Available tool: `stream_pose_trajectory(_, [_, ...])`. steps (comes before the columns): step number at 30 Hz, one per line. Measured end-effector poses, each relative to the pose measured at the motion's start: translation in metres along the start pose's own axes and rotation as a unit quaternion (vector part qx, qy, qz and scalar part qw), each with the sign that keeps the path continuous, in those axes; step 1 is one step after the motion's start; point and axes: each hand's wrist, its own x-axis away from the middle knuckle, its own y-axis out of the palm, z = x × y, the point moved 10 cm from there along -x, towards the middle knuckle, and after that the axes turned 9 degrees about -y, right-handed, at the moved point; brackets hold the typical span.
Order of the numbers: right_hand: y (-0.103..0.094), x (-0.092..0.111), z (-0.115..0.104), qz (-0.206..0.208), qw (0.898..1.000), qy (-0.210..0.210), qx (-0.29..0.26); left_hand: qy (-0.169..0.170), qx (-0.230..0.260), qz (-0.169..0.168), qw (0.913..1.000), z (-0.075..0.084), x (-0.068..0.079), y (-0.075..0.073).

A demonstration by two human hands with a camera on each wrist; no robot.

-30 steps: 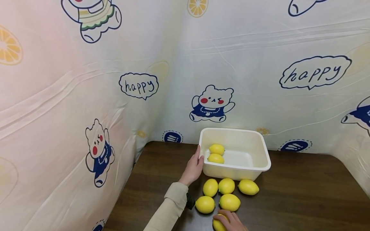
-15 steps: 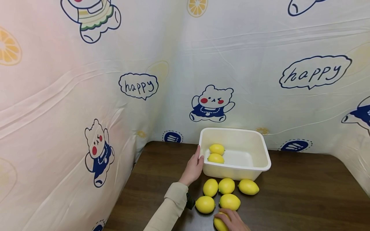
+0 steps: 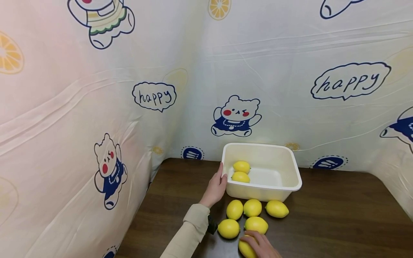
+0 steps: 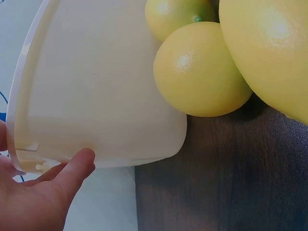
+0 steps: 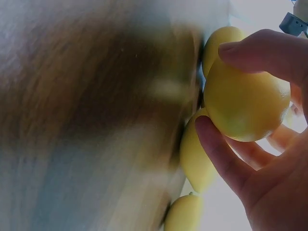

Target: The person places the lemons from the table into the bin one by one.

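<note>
In the head view my left hand [image 3: 214, 190] holds the left side of a cream plastic basin [image 3: 277, 157], thumb by the rim. The left wrist view shows a finger [image 4: 79, 166] against the outer wall below the rim. My right hand [image 3: 262, 247] grips a yellow lemon [image 3: 246, 247] near the bottom edge; in the right wrist view, thumb and fingers surround this lemon [image 5: 245, 101]. Two lemons [image 3: 241, 172] lie inside the basin at its left end. Several more lemons [image 3: 256, 225] sit on the table between the basin and my right hand.
The dark wooden table [image 3: 338, 215] carries everything. A pale printed cloth [image 3: 290, 114] hangs behind the basin and along both sides. The front lemon row stands close to the basin's wall. A dark band [image 3: 212, 224] shows by my left wrist.
My right hand has shifted slightly right and up in the head view, and the lemon it grips has moved slightly with it. The left hand and the basin have stayed put.
</note>
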Motion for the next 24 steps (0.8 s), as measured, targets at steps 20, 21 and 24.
stream_pose_trajectory(20, [-0.018, -0.003, -0.004, 0.012, 0.999, -0.041, 0.017, -0.002, 0.0, -0.003, 1.0, -0.001, 0.0, 0.0])
stream_pose_trajectory(21, [-0.02, -0.003, -0.005, 0.016, 0.999, -0.046, 0.02, -0.002, 0.0, -0.003, 1.0, -0.001, 0.0, 0.0])
stream_pose_trajectory(24, [-0.024, -0.004, -0.006, 0.018, 0.998, -0.052, 0.028, -0.003, 0.0, -0.002, 1.0, -0.001, 0.0, 0.0])
